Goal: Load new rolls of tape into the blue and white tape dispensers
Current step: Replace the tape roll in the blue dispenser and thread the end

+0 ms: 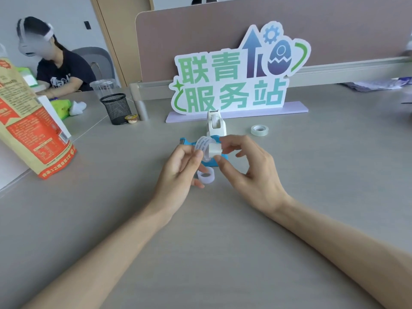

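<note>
Soft, even indoor light fills the scene, bright without harsh glare, and the grey table (223,253) shows only faint, diffuse shadows under the left hand (180,168) and right hand (247,172). The wide-angle lens bends straight lines near the edges, so the desk partition (200,30) curves and the forearms look stretched. Fingertips look slightly smeared, the far right edge is soft, and fine detail overall is a little mushy.

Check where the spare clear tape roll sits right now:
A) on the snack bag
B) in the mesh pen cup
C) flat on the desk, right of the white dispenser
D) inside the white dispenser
C: the clear tape roll lies flat on the desk, apart from and right of the white dispenser.
</note>
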Demonstrator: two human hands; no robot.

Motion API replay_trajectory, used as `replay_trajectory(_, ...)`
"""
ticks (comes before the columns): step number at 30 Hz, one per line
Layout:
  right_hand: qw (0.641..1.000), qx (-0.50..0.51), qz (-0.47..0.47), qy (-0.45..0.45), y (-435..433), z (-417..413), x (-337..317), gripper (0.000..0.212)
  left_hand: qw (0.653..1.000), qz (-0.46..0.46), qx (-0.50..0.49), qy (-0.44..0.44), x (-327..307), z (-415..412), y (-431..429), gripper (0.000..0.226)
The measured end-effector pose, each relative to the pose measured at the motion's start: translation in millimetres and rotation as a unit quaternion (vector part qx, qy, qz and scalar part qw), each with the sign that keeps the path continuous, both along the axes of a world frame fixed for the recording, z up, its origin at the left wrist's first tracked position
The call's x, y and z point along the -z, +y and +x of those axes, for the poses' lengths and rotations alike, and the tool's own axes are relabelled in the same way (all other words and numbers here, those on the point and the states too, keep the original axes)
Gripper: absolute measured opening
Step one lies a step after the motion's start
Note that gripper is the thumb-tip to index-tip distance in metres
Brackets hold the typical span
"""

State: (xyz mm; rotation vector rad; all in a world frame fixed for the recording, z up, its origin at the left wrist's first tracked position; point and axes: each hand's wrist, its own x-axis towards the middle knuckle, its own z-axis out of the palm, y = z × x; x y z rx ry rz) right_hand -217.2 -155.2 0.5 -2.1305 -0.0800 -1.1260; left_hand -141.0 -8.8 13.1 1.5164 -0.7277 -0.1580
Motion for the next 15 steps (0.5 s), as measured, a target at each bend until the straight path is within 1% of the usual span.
replay_trajectory(7,1.0,-0.001,-0.007,0.001,-3.0,2.7,3.0,0.018,1.0,0.015,0.006,-0.018,3.6,0.7,-0.3,0.015)
replay_trajectory(11,1.0,0.006,-0.002,0.003,-3.9,2.6,3.7,0.018,0.999,0.03,0.014,-0.022,4.0,0.7,0.4,0.023)
replay_trajectory(15,1.0,0.014,-0.007,0.005,-4.4,3.3,4.9,0.018,0.998,0.039,0.01,-0.05,5.5,2.3,0.7,0.034)
